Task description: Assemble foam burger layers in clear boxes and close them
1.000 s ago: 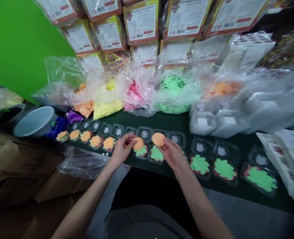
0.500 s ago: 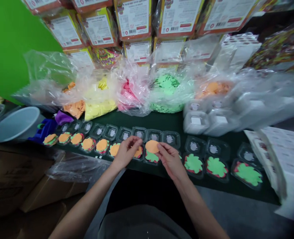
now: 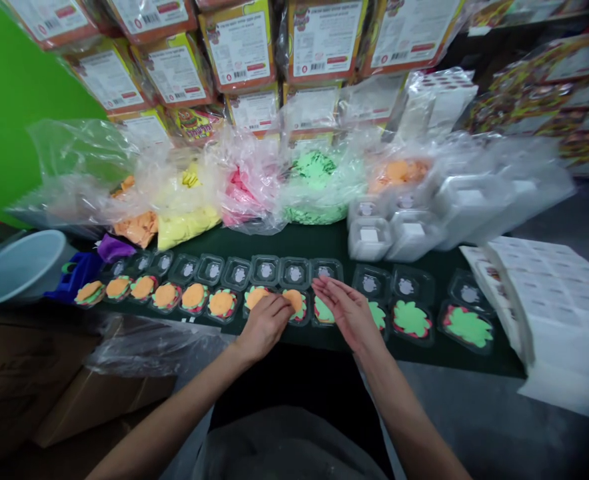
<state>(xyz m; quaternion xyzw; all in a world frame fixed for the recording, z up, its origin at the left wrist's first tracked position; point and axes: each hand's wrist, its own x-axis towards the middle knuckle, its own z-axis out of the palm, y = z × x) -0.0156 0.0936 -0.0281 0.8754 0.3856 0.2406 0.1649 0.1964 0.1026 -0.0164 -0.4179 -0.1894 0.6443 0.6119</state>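
A row of clear clamshell trays (image 3: 267,270) runs along the dark green table (image 3: 324,241). The left trays hold stacks topped with orange discs (image 3: 222,303). Those on the right show green leaf shapes over red (image 3: 411,319). My left hand (image 3: 264,325) has its fingers curled together on an orange disc (image 3: 295,301) lying in a middle tray. My right hand (image 3: 350,312) lies just right of it with fingers stretched out flat over the neighbouring tray's green piece (image 3: 322,311), holding nothing.
Clear bags of orange (image 3: 135,227), yellow (image 3: 187,223), pink (image 3: 239,193) and green (image 3: 314,180) foam pieces line the back. White packs (image 3: 399,230) are stacked at the right, beside label sheets (image 3: 539,280). A grey bowl (image 3: 17,267) and cardboard boxes (image 3: 29,373) are at the left.
Both hands moved down to the trays. The orange disc my right hand held now lies in a tray under my left fingers, and my right hand has opened. The view has shifted right.
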